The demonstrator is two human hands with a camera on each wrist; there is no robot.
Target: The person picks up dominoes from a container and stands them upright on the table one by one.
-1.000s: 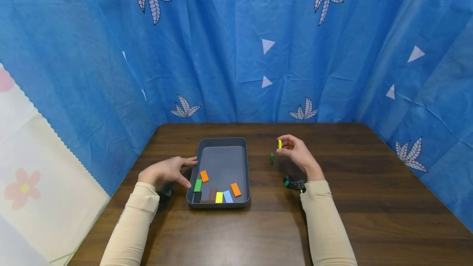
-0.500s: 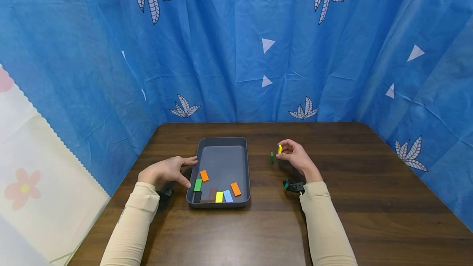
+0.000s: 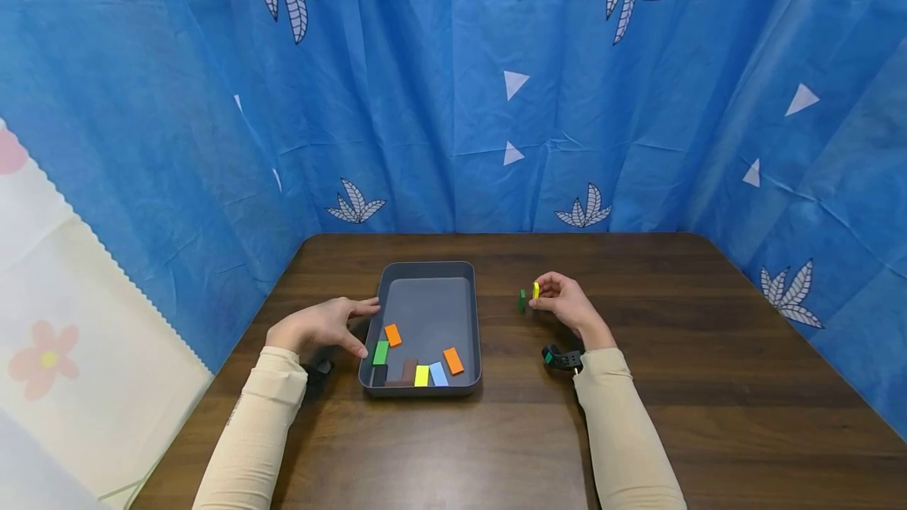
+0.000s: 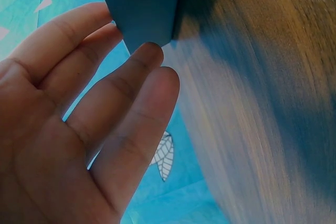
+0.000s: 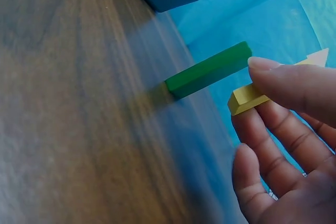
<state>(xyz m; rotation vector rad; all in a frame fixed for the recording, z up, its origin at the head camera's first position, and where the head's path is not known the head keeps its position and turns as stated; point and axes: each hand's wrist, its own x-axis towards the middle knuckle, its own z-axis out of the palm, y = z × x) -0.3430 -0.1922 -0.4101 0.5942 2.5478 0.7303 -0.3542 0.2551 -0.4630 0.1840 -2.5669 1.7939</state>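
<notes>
My right hand [image 3: 572, 310] pinches a yellow domino block [image 3: 536, 290] between thumb and fingertips. The block is held upright, just right of a green domino block [image 3: 522, 301] that stands on end on the table. In the right wrist view a gap shows between the green block [image 5: 210, 71] and the yellow block [image 5: 242, 99]; whether the yellow one touches the table I cannot tell. My left hand [image 3: 322, 325] lies at the left side of a dark grey tray [image 3: 428, 265], fingers extended and thumb spread. Its fingertips touch the tray wall [image 4: 139, 9] in the left wrist view.
Several blocks lie flat at the tray's near end, among them an orange block [image 3: 453, 360], a light blue block [image 3: 438, 374] and a green block [image 3: 381, 352]. The brown wooden table [image 3: 708, 384] extends to the right. A blue curtain [image 3: 453, 101] hangs behind it.
My right hand has come down and slightly toward me, lowering the yellow block beside the standing green one. My left hand and the tray have kept their places.
</notes>
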